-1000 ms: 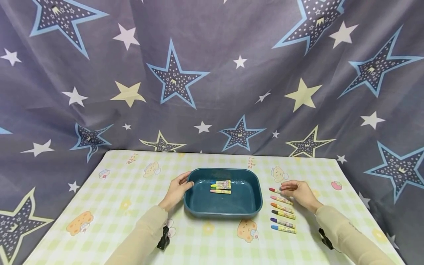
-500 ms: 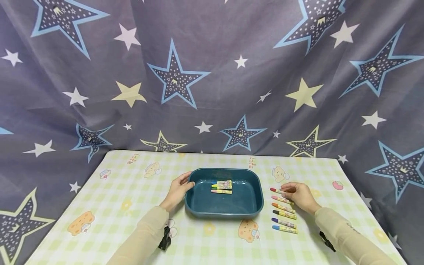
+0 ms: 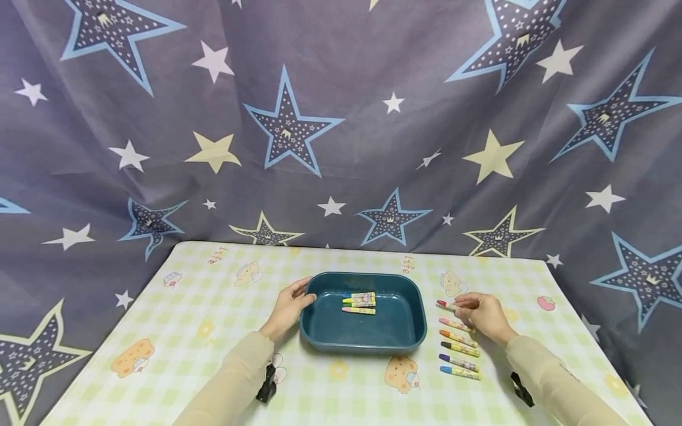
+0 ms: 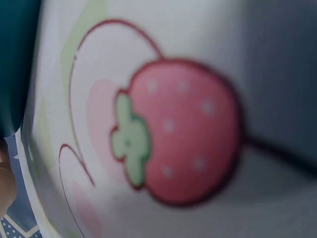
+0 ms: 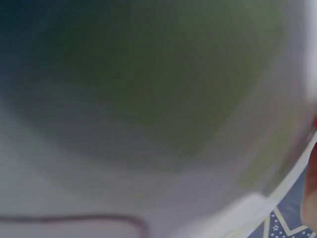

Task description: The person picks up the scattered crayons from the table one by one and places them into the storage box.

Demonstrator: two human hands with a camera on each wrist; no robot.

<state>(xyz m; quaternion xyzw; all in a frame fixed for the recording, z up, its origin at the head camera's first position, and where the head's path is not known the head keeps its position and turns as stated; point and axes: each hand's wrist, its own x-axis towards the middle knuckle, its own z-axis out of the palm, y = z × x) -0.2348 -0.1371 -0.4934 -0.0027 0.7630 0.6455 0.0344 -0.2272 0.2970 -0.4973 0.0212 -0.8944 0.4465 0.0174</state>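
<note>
Head view: the red crayon has lifted slightly since the earlier frame; we judge its pick-up begun. The right hand pinches it, fingers closed, at the tray's three o'clock; the left hand grips the nine-o'clock rim. Four crayons lie inside. Left wrist: tray edge. Right wrist: too blurred.

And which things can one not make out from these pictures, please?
Red crayon: rear end hidden by the right grip, head view.
Black crayon: print too small, head view.
Left grip: mostly cut off by the left edge, left wrist view.
Tablecloth: pattern mostly blurred and dark, right wrist view.
</note>
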